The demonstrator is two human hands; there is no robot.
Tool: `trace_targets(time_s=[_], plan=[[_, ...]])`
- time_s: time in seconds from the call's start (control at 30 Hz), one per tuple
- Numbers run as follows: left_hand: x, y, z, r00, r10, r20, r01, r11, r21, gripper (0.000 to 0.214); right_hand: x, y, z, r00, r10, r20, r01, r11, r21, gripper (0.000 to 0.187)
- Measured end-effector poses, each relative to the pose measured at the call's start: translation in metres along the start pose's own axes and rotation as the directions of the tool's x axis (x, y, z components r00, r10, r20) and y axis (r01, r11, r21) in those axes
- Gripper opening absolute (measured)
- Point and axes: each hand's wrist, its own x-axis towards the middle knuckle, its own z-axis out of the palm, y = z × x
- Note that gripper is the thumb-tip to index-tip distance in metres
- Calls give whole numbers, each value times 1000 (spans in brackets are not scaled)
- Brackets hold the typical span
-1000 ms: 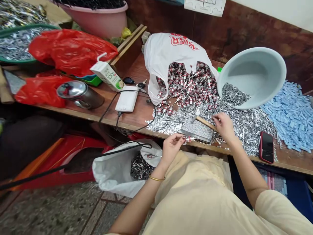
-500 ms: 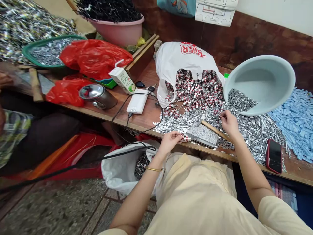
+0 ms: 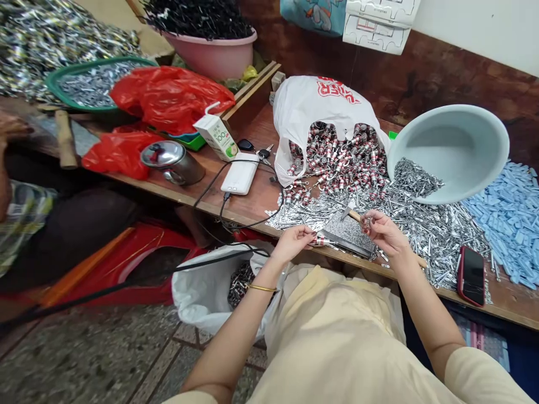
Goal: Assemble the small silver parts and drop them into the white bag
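Note:
My left hand [image 3: 293,242], at the table's front edge, pinches a small red-and-silver metal piece [image 3: 320,241] between thumb and fingertips. That piece points right, over the near end of a dark metal bar [image 3: 347,245] along a speckled block [image 3: 350,229]. My right hand [image 3: 385,234] hovers above the block and the hammer [image 3: 352,214], fingers bent and tips drawn together. Whatever is in its fingertips is too small to make out. The hammer lies across the block, its wooden handle partly hidden under my right hand. Loose silver metal parts [image 3: 438,230] lie around them.
A white plastic bag [image 3: 332,98] spills red-and-silver pieces. A tilted grey basin [image 3: 458,151] holds metal bits. Blue pieces [image 3: 509,219], a phone [image 3: 471,275], a power bank [image 3: 240,174] with cable and a metal mug [image 3: 172,163] lie around. A white sack [image 3: 197,297] hangs below; another person sits left.
My right hand has moved left and toward me, from the pile of parts to above the block and hammer. My left hand keeps its hold on the red-and-silver piece. The view has shifted slightly.

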Motion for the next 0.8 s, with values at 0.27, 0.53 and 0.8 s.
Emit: trace_targets(time_s=[0.27, 0.53, 0.8], plan=[[6, 3, -3, 997, 23, 74, -30, 996, 88, 24, 42, 7, 52, 952, 78, 294, 3, 965, -263, 24], [7, 0, -3, 998, 54, 41, -59, 992, 113, 16, 54, 13, 70, 924, 20, 382, 206, 814, -542, 5], [7, 0, -3, 996, 49, 68, -55, 995, 80, 14, 53, 21, 74, 891, -133, 434, 405, 665, -627, 12]])
